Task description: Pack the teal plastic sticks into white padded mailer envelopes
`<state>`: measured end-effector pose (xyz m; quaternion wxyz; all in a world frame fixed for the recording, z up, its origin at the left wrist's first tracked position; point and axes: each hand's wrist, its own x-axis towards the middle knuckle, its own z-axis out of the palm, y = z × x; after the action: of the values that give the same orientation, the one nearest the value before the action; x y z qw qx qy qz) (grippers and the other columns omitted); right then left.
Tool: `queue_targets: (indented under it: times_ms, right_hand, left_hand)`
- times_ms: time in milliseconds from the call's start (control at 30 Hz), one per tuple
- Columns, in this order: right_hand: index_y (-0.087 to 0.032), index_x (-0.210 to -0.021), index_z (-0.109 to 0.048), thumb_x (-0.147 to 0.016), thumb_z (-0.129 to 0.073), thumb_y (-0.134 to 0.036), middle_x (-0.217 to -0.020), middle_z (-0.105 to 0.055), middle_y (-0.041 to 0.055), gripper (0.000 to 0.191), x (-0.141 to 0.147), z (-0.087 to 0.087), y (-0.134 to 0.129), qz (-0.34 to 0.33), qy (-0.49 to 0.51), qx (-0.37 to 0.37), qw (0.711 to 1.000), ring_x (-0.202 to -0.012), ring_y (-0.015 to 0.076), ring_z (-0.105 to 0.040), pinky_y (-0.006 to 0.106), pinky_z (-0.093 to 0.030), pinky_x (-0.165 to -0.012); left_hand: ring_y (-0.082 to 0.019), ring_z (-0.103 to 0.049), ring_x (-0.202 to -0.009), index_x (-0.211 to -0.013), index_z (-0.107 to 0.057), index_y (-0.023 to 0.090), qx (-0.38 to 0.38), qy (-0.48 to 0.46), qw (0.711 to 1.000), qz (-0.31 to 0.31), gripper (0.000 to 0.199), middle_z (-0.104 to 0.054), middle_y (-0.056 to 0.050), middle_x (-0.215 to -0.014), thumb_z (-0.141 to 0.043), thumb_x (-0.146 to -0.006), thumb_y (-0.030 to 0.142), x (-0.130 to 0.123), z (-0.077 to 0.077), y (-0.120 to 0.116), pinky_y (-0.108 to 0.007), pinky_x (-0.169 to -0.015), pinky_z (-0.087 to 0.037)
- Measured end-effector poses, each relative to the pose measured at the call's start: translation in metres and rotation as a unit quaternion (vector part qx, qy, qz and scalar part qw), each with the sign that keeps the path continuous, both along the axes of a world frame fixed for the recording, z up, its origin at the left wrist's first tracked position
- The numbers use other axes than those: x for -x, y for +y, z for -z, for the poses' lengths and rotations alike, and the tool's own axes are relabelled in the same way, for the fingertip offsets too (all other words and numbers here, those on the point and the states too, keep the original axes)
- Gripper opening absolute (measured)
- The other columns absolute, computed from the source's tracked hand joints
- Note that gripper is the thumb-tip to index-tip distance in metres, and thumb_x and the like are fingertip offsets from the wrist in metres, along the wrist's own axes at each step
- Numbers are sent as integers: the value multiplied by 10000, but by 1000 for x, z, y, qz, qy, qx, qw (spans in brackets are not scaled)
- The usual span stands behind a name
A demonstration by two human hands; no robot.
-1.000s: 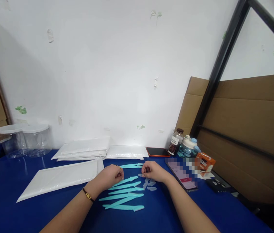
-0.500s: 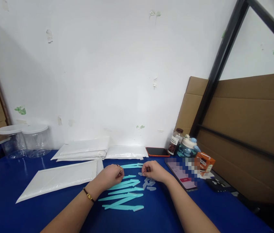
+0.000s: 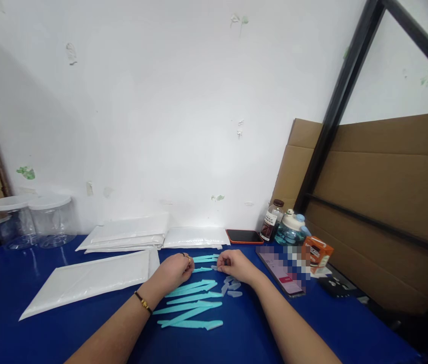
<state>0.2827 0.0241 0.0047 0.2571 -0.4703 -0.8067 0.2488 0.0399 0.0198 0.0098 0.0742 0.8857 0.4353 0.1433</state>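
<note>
Pinched in my left hand (image 3: 179,268) is the handle of a turquoise eyebrow razor (image 3: 203,269), its head pointing right. My right hand (image 3: 235,265) is closed, fingertips together on a small clear blade cap (image 3: 214,268) near that razor's head; whether cap and blade touch I cannot tell. Several more turquoise eyebrow razors (image 3: 193,305) lie in a loose column below my hands, some crossing. Others (image 3: 206,259) lie just beyond, partly hidden by my fingers. Under my right wrist is a small group of loose clear blade caps (image 3: 235,293).
White padded mailers (image 3: 92,283) lie left and along the wall. At the back stands a dark bottle (image 3: 270,222) beside a phone (image 3: 244,236). A jug (image 3: 290,227), an orange box (image 3: 316,255) and a tablet-like screen (image 3: 282,273) are right. Clear lidded jars (image 3: 52,222) stand left.
My left hand has raised the eyebrow razor slightly away from the others. My right hand has shifted a little left with the blade cap, closer to the razor's head.
</note>
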Motion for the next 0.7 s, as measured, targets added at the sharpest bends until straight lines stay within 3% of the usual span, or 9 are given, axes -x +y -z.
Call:
queue_targets:
  times_ms: [300, 467, 600, 700]
  right_hand:
    - [-161, -728, -683, -715, -613, -159, -650, -625, -8, 71, 11, 3, 2, -23, 6, -2, 1000, -566, 99, -517, 183, -359, -513]
    - [-173, -792, -709, -742, -582, -200, -755, -666, 23, 140, -10, -3, 5, 37, -11, -49, 998, -637, 129, -553, 215, -396, -583]
    - [-166, -773, -701, -717, -589, -209, -703, -656, 17, 133, -38, -6, 2, 34, -18, 10, 999, -601, 127, -547, 210, -390, -539]
    - [-166, -763, -692, -664, -629, -185, -688, -656, 8, 119, -45, -4, 0, 4, -26, 62, 998, -593, 125, -552, 205, -396, -532]
  left_hand:
    - [-156, -556, -768, -776, -608, 184, -4, 11, 1000, 3, 221, -613, -41, -811, -397, -841, 192, -13, -3, -5, -253, -685, -390]
    - [-195, -540, -938, -970, -602, 206, -37, -49, 997, -53, 194, -609, -53, -997, -492, -814, 242, -7, -3, -5, -292, -799, -400]
    - [-135, -548, -707, -801, -625, 204, 96, -66, 993, -18, 198, -610, -8, -816, -545, -756, 379, 7, -10, -12, -219, -603, -403]
    - [-119, -542, -663, -767, -639, 201, 146, -55, 988, -4, 158, -618, 0, -778, -559, -716, 327, 12, -11, -16, -197, -560, -385]
